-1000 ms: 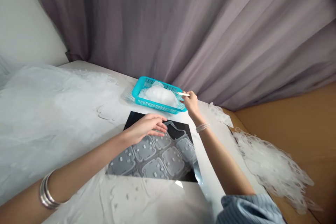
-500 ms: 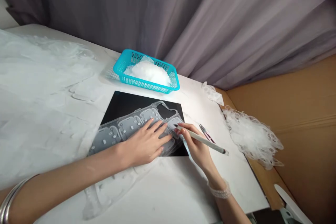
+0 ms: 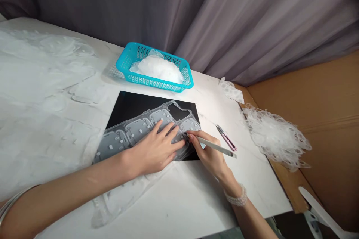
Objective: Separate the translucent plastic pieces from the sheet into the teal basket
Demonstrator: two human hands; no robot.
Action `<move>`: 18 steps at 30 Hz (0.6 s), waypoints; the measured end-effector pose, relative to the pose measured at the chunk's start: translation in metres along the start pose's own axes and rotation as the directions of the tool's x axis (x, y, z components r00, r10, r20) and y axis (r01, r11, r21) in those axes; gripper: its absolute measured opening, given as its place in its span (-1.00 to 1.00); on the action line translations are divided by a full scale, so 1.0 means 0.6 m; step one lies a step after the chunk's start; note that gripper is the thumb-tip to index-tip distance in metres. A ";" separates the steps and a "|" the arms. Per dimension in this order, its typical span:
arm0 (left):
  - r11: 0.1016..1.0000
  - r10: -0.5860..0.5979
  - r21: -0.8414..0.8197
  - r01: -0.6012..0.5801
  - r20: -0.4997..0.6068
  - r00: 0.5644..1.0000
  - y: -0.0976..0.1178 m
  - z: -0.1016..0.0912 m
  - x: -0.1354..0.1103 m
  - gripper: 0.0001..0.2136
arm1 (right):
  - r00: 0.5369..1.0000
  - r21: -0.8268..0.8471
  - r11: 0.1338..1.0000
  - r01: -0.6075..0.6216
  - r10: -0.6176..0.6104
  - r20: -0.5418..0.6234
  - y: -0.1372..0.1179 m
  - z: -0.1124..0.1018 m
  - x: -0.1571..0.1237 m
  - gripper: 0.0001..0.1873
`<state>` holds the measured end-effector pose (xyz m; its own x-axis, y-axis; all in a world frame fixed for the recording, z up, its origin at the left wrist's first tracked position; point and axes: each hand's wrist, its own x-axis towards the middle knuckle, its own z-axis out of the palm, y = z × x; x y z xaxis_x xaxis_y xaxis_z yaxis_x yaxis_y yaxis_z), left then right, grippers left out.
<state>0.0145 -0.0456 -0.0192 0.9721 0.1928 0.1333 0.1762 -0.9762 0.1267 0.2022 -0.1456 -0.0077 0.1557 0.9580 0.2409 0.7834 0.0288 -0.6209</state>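
Observation:
A translucent silicone sheet of moulded pads (image 3: 134, 130) lies across a black mat (image 3: 131, 106) on the white table. My left hand (image 3: 157, 149) presses flat on the sheet, fingers stretched out. My right hand (image 3: 209, 155) is closed on a thin white pen-like tool (image 3: 217, 147), held like a pencil, its tip touching the sheet right beside my left fingertips.
A turquoise basket (image 3: 179, 87) heaped with white pieces stands behind the mat. Small snips (image 3: 226, 138) lie right of the mat. A pile of white trimmed scrap (image 3: 276, 136) sits at the table's right edge by cardboard. More translucent sheets (image 3: 39, 82) cover the left.
My right hand came back from the basket with the tool and set its tip on the sheet. My left hand flattened on the sheet. The view swung right.

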 end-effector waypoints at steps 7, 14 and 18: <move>1.000 -0.008 0.002 0.008 0.016 1.000 -0.002 0.005 0.001 -0.60 | 0.998 -0.083 0.995 0.058 -0.057 0.012 -0.009 -0.008 -0.024 -0.84; 0.999 0.006 0.034 -0.006 0.013 1.000 -0.001 0.003 0.001 -0.62 | 0.962 -0.201 0.943 0.267 -0.273 -0.003 0.010 0.011 -0.034 -0.78; 1.000 0.004 0.023 -0.004 0.001 1.000 0.000 0.003 0.000 -0.63 | 0.947 -0.272 0.909 0.316 -0.321 0.029 0.028 0.030 -0.032 -0.67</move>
<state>0.0147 -0.0460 -0.0210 0.9731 0.1885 0.1328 0.1755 -0.9790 0.1035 0.2013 -0.1582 -0.0363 -0.1210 0.9059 0.4057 0.9250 0.2512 -0.2850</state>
